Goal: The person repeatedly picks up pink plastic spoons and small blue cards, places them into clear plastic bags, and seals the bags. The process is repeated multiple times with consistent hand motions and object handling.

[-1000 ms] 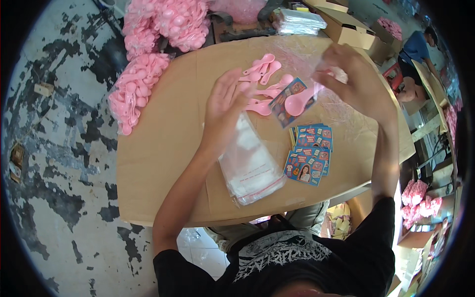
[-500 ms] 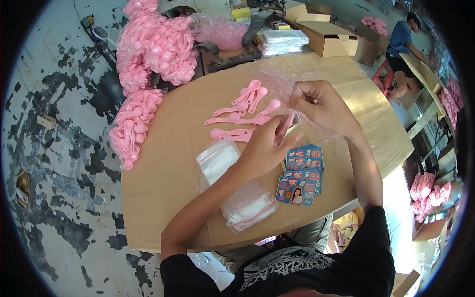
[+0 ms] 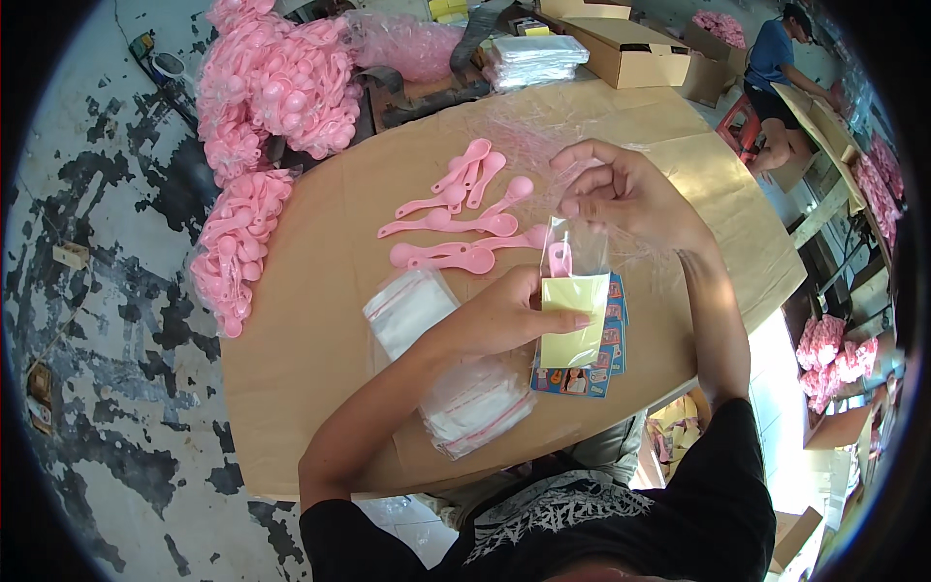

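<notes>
My left hand holds a clear plastic bag, its thumb lying across the front. Inside it are a pale yellow card and a pink measuring spoon, whose handle end shows above the card. My right hand is just above the bag's top edge with its fingers curled; anything thin between them cannot be made out. Beneath the held bag lies a stack of blue printed cards, partly covered. Several loose pink measuring spoons rest left of my right hand.
Flat clear bags with red-lined edges lie beside my left forearm, with more nearer. Thin clear plastic strips are heaped beyond my right hand. Large bags of pink spoons, a cardboard box and a seated person are farther off.
The bag in my left hand has turned from edge-on to face up, showing the yellow card, over the blue cards. My right hand stays above it, its index finger now lifted.
</notes>
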Available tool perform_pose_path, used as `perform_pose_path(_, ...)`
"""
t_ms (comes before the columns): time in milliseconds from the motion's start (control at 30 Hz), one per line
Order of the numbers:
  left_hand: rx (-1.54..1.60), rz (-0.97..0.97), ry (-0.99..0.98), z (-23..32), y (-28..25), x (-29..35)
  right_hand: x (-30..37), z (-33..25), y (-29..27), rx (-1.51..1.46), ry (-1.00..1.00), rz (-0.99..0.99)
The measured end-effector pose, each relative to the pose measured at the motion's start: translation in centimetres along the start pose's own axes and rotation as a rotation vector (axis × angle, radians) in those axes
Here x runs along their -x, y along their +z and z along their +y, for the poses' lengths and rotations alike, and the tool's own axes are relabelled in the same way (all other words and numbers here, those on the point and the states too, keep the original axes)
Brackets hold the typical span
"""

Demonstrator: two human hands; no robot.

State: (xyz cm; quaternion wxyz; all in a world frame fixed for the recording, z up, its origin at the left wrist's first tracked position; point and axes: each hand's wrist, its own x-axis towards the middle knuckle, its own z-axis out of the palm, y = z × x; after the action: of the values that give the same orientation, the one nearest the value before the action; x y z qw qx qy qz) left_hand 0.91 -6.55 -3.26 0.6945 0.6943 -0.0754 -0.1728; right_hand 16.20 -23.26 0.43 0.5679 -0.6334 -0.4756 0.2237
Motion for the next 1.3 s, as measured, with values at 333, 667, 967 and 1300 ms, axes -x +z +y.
perform_pose_path(333, 0.166, 0.209, 0.030, -0.7, -0.2, -0.2, -0.2, -0.4, 2.5, 0.527, -0.242, 0.258)
perform_pose_path(667, 0.091, 0.335, 0.057, 0.2, 0.1, 0.3, -0.7, 0.7, 3.1, 0.982, -0.600, 0.149)
perform_pose_path(967, -0.071, 0.228, -0.010, -1.3, -1.1, -0.1, -0.9, 1.9, 3.0, 0.982, -0.545, 0.028)
perform_pose_path(1300, 0.087, 0.225, 0.080, 0.7, -2.9, 0.9, 1.6, -1.5, -3.4, 0.045, -0.391, 0.412)
